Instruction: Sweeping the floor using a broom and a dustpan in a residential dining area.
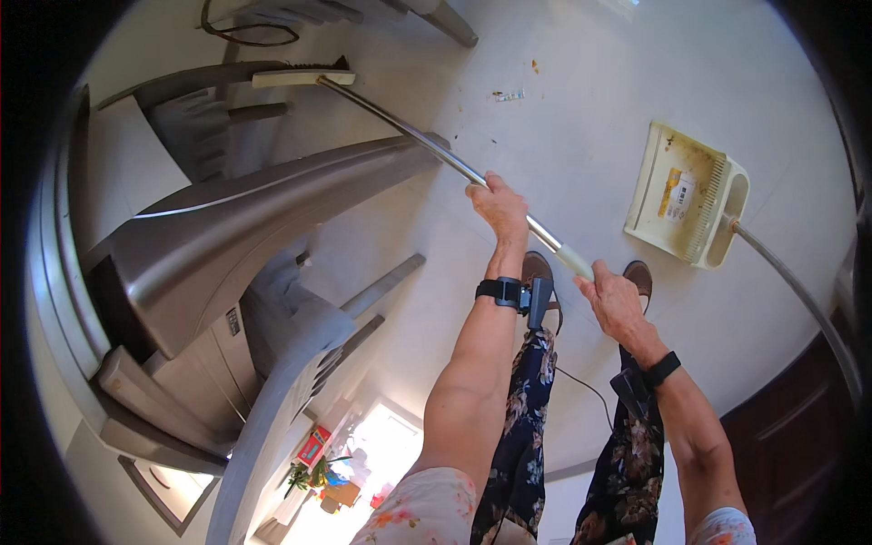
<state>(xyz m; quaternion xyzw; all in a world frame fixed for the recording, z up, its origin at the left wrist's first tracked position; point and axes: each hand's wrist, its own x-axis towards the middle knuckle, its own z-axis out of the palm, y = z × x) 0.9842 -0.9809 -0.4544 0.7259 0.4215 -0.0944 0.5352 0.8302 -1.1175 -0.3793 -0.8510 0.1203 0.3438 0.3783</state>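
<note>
My left hand (502, 208) grips the metal handle of a broom (402, 128) partway along. My right hand (616, 303) holds it by the pale grip at its near end. The broom's cream head (303, 78) is at the upper left, among the furniture legs, with dark bristles on its far side. On the floor to the right lies a cream dustpan (681, 194) with a toothed edge, a label and dirt inside. Its long handle (804, 272) runs toward the right rim. A small wrapper (509, 95) and an orange scrap (535, 66) lie on the floor.
A brown table (272, 184) with a curved base stands at the left. Beside it is a grey chair (300, 354). A dark cable (252, 30) loops at the upper left, and dark wooden furniture (783, 443) is at the lower right. My shoes (538, 266) are below the broom.
</note>
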